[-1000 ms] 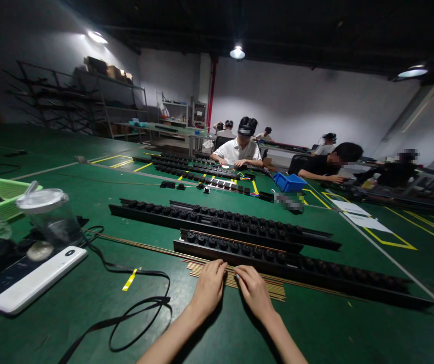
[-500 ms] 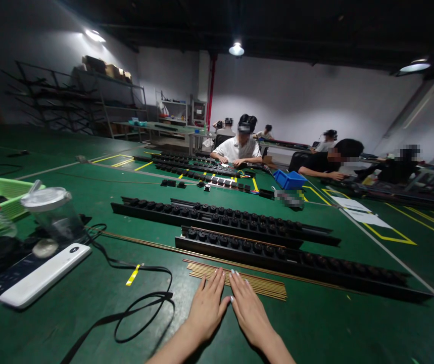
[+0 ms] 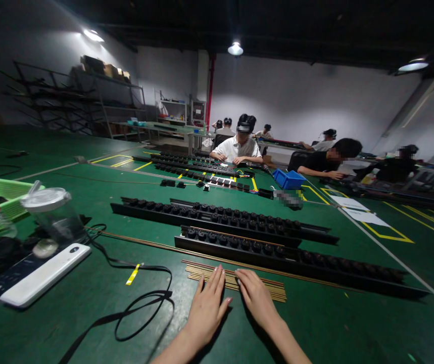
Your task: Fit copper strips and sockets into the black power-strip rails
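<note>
A bundle of thin brass-coloured rods (image 3: 276, 292) lies side by side on the green table. My left hand (image 3: 206, 309) rests flat with fingers stretched out, its tips on the left half of the bundle. Just to the right, my right hand (image 3: 257, 299) has its fingers bent, with the tips on the rods; its thumb is hidden and I see no rod lifted in it. Some longer brass-coloured rods (image 3: 144, 243) run behind the bundle. Beyond them is a long black rail (image 3: 338, 273) holding a row of round black parts.
More black rails (image 3: 156, 214) lie farther back. At left are a white power bank-like block (image 3: 46, 277), a lidded clear cup (image 3: 55, 215), a green basket (image 3: 15, 194) and a black cord (image 3: 126, 316). A blue bin (image 3: 288, 179) stands ahead; co-workers (image 3: 239, 146) sit beyond.
My right hand has shifted slightly right, away from my left hand, and its fingers have gone from stretched to bent. Some rods have spread a little leftward. My left hand has barely moved.
</note>
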Motion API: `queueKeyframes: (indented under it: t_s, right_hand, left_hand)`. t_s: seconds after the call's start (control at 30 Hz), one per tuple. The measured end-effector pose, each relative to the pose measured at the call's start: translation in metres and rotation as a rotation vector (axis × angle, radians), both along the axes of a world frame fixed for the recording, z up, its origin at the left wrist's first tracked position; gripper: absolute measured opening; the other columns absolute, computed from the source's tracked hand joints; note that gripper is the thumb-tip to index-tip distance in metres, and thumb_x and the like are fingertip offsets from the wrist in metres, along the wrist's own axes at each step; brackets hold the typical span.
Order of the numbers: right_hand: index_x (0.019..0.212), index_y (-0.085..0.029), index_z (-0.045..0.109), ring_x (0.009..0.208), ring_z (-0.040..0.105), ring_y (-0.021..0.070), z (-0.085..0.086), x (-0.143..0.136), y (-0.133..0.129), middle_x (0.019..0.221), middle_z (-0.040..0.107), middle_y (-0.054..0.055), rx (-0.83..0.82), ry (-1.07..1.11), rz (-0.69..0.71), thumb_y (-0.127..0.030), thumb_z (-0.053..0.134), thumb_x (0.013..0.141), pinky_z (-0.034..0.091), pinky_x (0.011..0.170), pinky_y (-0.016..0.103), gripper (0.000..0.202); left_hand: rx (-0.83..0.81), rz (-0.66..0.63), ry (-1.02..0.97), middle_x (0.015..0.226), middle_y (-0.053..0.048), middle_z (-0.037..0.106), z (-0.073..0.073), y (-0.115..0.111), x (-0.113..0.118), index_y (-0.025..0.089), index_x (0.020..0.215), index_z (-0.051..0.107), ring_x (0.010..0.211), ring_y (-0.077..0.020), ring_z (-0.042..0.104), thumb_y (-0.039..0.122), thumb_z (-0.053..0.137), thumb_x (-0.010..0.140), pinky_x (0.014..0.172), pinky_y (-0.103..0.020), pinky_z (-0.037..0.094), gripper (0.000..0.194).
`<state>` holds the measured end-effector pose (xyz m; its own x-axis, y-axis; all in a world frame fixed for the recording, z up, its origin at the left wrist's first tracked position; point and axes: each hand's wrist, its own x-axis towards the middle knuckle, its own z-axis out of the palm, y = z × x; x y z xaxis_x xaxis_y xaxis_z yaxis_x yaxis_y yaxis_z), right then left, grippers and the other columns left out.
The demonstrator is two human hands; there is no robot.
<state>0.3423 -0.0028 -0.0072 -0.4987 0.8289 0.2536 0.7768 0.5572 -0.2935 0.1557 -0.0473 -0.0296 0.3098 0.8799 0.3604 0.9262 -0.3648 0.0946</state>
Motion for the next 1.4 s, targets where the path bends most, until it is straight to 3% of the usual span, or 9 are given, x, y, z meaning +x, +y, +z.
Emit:
queueKeyframes:
  t_s: [0.07,0.17,0.33,0.6,0.8,1.0,1.17,1.3,1.4]
  right_hand:
    - [0.11,-0.02,0.063,0.099,0.061,0.0165,0.016,0.004,0.016,0.105,0.067,0.007,-0.016,-0.09,-0.058,-0.016,0.035,0.093,0.047,0.087,0.028,0.033]
    - [0.099,-0.021,0.065,0.09,0.062,0.0166,0.032,0.004,0.035,0.093,0.067,0.005,-0.029,-0.216,-0.075,-0.014,0.04,0.09,0.044,0.077,0.025,0.028]
    - [0.077,-0.019,0.066,0.082,0.062,0.0168,0.036,-0.006,0.045,0.082,0.066,0.005,-0.059,-0.331,-0.02,-0.009,0.043,0.084,0.038,0.067,0.024,0.025]
    - [0.083,-0.016,0.065,0.086,0.062,0.0185,0.036,-0.013,0.047,0.091,0.066,0.009,-0.092,-0.451,0.021,-0.009,0.041,0.084,0.035,0.065,0.025,0.025]
    - [0.085,-0.015,0.066,0.084,0.063,0.0201,0.039,-0.018,0.053,0.091,0.067,0.012,-0.111,-0.493,0.049,-0.009,0.046,0.078,0.035,0.064,0.025,0.022]
    - [0.082,-0.017,0.064,0.078,0.062,0.0185,0.031,-0.017,0.063,0.086,0.068,0.008,-0.101,-0.441,0.049,-0.009,0.051,0.072,0.034,0.062,0.025,0.019]
    - [0.084,-0.019,0.061,0.08,0.058,0.0169,0.026,-0.011,0.059,0.083,0.065,0.004,-0.037,-0.327,0.03,-0.011,0.049,0.074,0.035,0.066,0.025,0.017]
    - [0.087,-0.019,0.058,0.089,0.054,0.0174,0.03,-0.003,0.048,0.088,0.062,0.004,0.036,-0.214,0.007,-0.015,0.047,0.081,0.037,0.078,0.027,0.013]
    - [0.089,-0.02,0.058,0.085,0.054,0.0147,0.036,0.006,0.043,0.089,0.059,0.003,0.077,0.021,0.001,-0.022,0.042,0.09,0.04,0.077,0.025,0.017]
  left_hand:
    - [-0.047,0.0,-0.021,0.139,-0.009,0.049,0.012,0.008,-0.002,0.019,0.136,0.041,0.126,-0.0235,0.045,0.032,0.032,0.095,0.103,-0.046,0.038,0.044]
    - [-0.128,0.025,-0.047,0.123,-0.008,0.06,0.026,0.024,-0.007,0.019,0.124,0.052,0.109,-0.0218,0.056,0.015,0.033,0.091,0.095,-0.04,0.044,0.039]
    - [-0.185,0.067,-0.045,0.106,-0.009,0.063,0.034,0.048,-0.017,0.019,0.109,0.059,0.098,-0.0212,0.057,0.009,0.034,0.087,0.085,-0.035,0.046,0.035]
    - [-0.251,0.002,0.021,0.091,-0.008,0.063,0.037,0.063,-0.016,0.018,0.082,0.063,0.089,-0.0203,0.057,0.01,0.04,0.086,0.08,-0.032,0.044,0.025]
    - [-0.279,-0.022,0.063,0.095,-0.009,0.063,0.041,0.071,-0.008,0.017,0.088,0.061,0.091,-0.0219,0.058,0.005,0.037,0.084,0.079,-0.033,0.045,0.027]
    - [-0.274,-0.056,0.078,0.1,-0.009,0.061,0.035,0.078,-0.01,0.017,0.095,0.057,0.095,-0.0216,0.056,0.005,0.036,0.083,0.081,-0.034,0.045,0.028]
    - [-0.223,-0.101,0.056,0.099,-0.008,0.058,0.03,0.078,-0.019,0.018,0.094,0.054,0.094,-0.0208,0.053,0.009,0.038,0.085,0.082,-0.033,0.045,0.02]
    - [-0.15,-0.119,0.003,0.101,-0.006,0.056,0.039,0.073,-0.026,0.02,0.093,0.052,0.093,-0.0197,0.051,0.008,0.04,0.085,0.081,-0.032,0.045,0.019]
    - [-0.093,-0.121,-0.044,0.108,-0.006,0.055,0.05,0.072,-0.027,0.02,0.099,0.052,0.1,-0.0198,0.05,0.006,0.039,0.085,0.085,-0.034,0.045,0.024]
